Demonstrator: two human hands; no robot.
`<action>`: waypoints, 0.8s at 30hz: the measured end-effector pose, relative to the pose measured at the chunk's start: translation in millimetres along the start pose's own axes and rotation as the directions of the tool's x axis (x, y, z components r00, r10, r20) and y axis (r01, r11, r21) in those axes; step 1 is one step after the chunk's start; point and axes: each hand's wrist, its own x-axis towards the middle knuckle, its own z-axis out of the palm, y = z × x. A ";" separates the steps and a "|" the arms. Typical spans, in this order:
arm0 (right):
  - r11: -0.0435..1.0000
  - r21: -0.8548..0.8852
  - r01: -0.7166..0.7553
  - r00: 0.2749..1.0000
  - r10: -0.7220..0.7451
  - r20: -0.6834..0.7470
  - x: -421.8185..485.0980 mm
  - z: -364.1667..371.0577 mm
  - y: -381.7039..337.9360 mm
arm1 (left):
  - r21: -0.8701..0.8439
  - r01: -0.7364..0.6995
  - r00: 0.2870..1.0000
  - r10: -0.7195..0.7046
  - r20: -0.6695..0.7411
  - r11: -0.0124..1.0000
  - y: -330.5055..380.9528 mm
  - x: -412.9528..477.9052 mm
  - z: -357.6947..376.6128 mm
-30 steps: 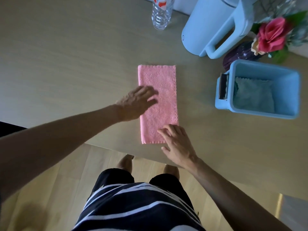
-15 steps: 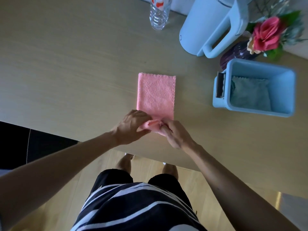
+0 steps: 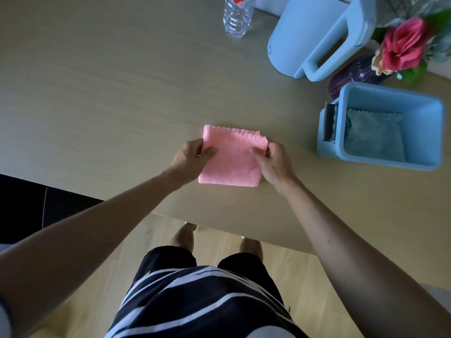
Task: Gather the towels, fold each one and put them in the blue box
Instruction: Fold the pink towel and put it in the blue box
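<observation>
Gripping folded pink towel [image 3: 231, 159] by both side edges, left hand [image 3: 192, 158] and right hand [image 3: 274, 163], fingers curled round it. Flat on wooden table [image 3: 97, 93], left of blue box [image 3: 427, 132] with grey towel [image 3: 373, 137] inside. Red-white water bottle [image 3: 238, 18] label, text unreadable.

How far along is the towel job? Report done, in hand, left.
Done: a grey towel lies in the blue box. In hand: left hand and right hand pinch the pink towel, folded square on the table. Left: placing it in the box.
</observation>
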 end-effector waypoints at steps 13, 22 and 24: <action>0.927 -0.366 0.086 0.949 -0.188 -0.254 23.6 21.6 2.9 | 0.655 -0.258 0.858 0.480 -0.182 0.710 -6.0 5.8 0.9; 0.710 -0.635 0.304 0.938 -0.340 0.069 -15.2 65.2 35.4 | 0.738 -0.514 0.825 0.487 0.286 0.437 -37.9 18.0 22.0; 0.666 -0.700 0.258 0.956 -0.280 0.086 -18.8 65.2 47.2 | 0.748 -0.486 0.844 0.465 0.266 0.452 -43.8 18.9 21.9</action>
